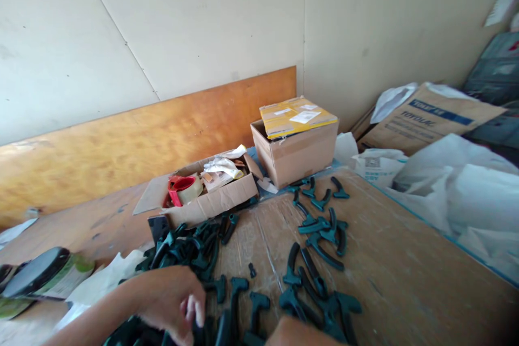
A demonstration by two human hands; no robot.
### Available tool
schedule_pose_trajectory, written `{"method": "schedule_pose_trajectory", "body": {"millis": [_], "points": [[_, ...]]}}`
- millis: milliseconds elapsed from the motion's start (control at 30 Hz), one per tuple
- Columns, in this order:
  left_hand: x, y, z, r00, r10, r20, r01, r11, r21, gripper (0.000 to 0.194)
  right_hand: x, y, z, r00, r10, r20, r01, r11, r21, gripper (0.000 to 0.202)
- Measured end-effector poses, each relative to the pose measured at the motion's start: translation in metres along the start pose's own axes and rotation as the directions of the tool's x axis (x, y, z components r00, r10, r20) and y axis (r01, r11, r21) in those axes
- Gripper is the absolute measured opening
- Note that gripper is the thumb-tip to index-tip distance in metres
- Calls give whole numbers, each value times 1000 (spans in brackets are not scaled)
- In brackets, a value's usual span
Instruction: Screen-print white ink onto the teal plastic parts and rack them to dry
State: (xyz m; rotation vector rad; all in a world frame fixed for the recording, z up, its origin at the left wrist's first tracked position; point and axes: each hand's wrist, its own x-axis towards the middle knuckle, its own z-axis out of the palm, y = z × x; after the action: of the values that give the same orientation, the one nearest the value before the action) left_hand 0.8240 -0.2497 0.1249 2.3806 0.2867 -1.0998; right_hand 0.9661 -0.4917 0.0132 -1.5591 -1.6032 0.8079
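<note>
My left hand [172, 303] is over a heap of dark green plastic parts with curved black handles [190, 248], at the lower left. Its fingers curl downward and inward, slightly blurred; anything in them is hidden. At the bottom edge only the back of my right hand [302, 334] shows, its fingers out of sight, close to a cluster of the same curved handle parts [330, 308]. Between the hands lie several T-ended handle parts [239, 294]. A small dark piece [252, 270] rests alone above them.
A low open carton [219, 203] holds a tape roll [188, 189] and white gloves [225, 165]. Behind it stands a taller cardboard box [300, 154]. More handle parts [324, 230] lie mid-table. Jars [44, 275] stand left; white sacks [470, 189] line the right edge.
</note>
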Motion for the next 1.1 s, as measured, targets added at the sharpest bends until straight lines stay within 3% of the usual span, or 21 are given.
{"method": "schedule_pose_trajectory", "body": {"millis": [67, 100, 167, 233, 300, 333, 467, 567, 667, 867, 1000, 1033, 1100], "points": [[58, 19, -35, 991, 130, -12, -128, 986, 102, 30, 2, 33, -53, 981, 123, -151, -133, 989, -57, 33], [90, 31, -50, 978, 190, -85, -176, 972, 153, 30, 4, 55, -81, 941, 203, -271, -239, 965, -108, 33], [156, 55, -73, 914, 295, -279, -245, 949, 199, 42, 4, 106, -135, 779, 306, -547, -499, 832, -244, 32], [219, 77, -90, 838, 324, -438, -257, 944, 208, 55, 2, 159, -178, 580, 398, -711, -740, 623, -254, 43], [275, 96, -100, 789, 296, -538, -230, 955, 187, 64, -1, 202, -203, 425, 435, -794, -864, 456, -213, 57], [299, 103, -104, 773, 272, -573, -212, 962, 172, 67, -2, 218, -209, 375, 437, -818, -893, 408, -191, 63], [370, 119, -103, 738, 169, -653, -138, 985, 99, 79, 7, 250, -209, 282, 470, -836, -925, 364, -107, 80], [396, 121, -98, 737, 116, -665, -84, 993, 80, 91, 21, 253, -198, 280, 449, -849, -924, 366, -112, 78], [405, 119, -100, 730, 107, -675, -51, 993, 103, 92, 30, 253, -188, 311, 424, -851, -905, 405, -129, 56], [398, 119, -102, 718, 82, -691, -50, 997, 66, 60, 12, 255, -167, 488, 362, -794, -787, 576, -221, 31], [390, 116, -94, 679, 91, -728, -91, 995, 39, 76, -8, 252, -158, 619, 413, -668, -651, 746, -142, 27], [389, 115, -93, 669, 95, -737, -103, 994, 35, 78, -11, 252, -158, 619, 417, -666, -640, 759, -119, 26], [390, 113, -92, 659, 100, -746, -120, 992, 27, 78, -9, 254, -162, 569, 384, -728, -658, 743, -123, 24]]}}
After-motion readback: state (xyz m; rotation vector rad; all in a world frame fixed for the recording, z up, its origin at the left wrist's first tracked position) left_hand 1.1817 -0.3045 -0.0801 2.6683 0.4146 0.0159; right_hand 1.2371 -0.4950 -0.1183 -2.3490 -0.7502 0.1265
